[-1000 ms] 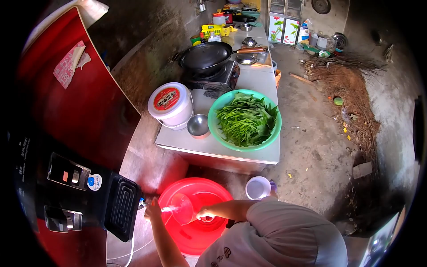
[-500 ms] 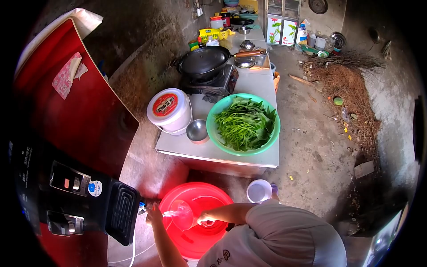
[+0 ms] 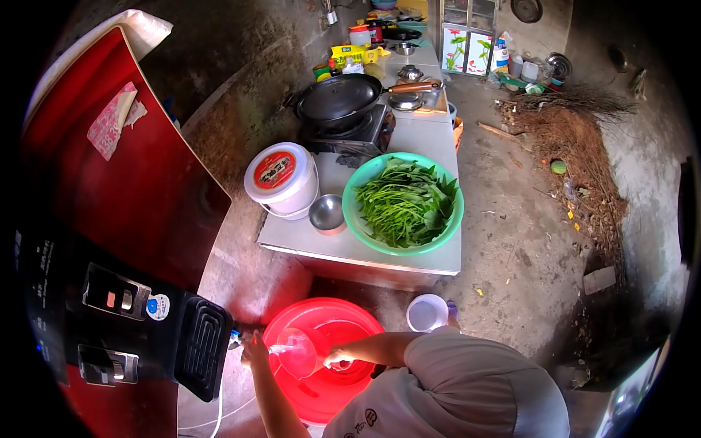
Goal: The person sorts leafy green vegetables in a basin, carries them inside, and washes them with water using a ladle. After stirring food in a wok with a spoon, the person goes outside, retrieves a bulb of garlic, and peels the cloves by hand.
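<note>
My left hand [image 3: 254,352] is closed at a tap with a blue handle [image 3: 234,339], low on the left. Clear water runs out just beside these fingers. It falls into a red water scoop [image 3: 299,354], whose handle is in the grip of my right hand [image 3: 339,357]. Beneath the scoop stands a large red basin [image 3: 310,403] on the floor. The scoop hangs tilted over the basin's inside, and its red blends with the basin. My fingers partly hide the tap's spout and the scoop's handle.
A green basin of leafy greens [image 3: 405,204] stands on the counter beside a metal bowl [image 3: 326,212], a lidded white bucket [image 3: 283,182] and a wok [image 3: 337,101] on a stove. A black water dispenser [image 3: 201,347] juts in at left. A pale bucket [image 3: 427,313] stands on the floor.
The view has shifted very slightly. Both hands keep their places, and water still runs into the scoop.
</note>
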Available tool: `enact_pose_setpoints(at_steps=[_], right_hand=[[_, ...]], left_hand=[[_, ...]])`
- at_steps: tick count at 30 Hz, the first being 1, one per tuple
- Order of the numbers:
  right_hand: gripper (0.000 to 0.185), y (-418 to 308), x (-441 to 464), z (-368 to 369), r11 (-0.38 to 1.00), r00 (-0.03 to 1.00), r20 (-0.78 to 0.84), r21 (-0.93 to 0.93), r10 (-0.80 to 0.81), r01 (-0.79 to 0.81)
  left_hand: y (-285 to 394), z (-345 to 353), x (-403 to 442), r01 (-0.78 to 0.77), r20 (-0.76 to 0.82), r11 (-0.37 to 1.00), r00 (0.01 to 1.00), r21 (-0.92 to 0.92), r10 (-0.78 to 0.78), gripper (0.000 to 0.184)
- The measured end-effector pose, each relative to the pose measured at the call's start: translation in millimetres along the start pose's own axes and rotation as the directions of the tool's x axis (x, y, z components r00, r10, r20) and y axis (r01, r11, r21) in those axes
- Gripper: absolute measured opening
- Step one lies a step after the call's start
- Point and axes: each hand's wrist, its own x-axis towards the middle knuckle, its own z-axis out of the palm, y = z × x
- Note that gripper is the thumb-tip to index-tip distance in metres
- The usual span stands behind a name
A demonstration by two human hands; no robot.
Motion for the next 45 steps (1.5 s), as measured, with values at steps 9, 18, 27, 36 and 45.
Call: enact_pose_setpoints(at_steps=[9,18,27,36,45], right_hand=[[0.015,19,29,11,0.995,0.993,0.111,0.097,-0.049,0.038],[0.005,21,0,-7,0.917,0.911,0.400,0.392,-0.095,-0.077],[0.008,-9,-26,-10,0.970,0.970,0.242,0.232,0.008,-0.066],[0.010,-4,-24,-8,0.961,0.960,0.278,0.253,0.035,-0.109],[0.012,-15,-42,-12,0.967,0.961,0.275,0.235,0.027,-0.094]], left_hand=[[-1,4,2,0.009,-0.017,1.000,1.000,-0.017,-0.009,0.079],[-13,31,28,-0.108,0.028,0.994,0.994,-0.018,0.109,0.068],[-9,26,22,-0.056,-0.100,0.994,0.994,-0.089,0.047,0.081],[-15,51,40,-0.046,-0.188,0.999,0.981,-0.020,0.041,0.079],[-18,57,43,-0.130,-0.274,0.989,0.956,-0.065,0.108,0.077]])
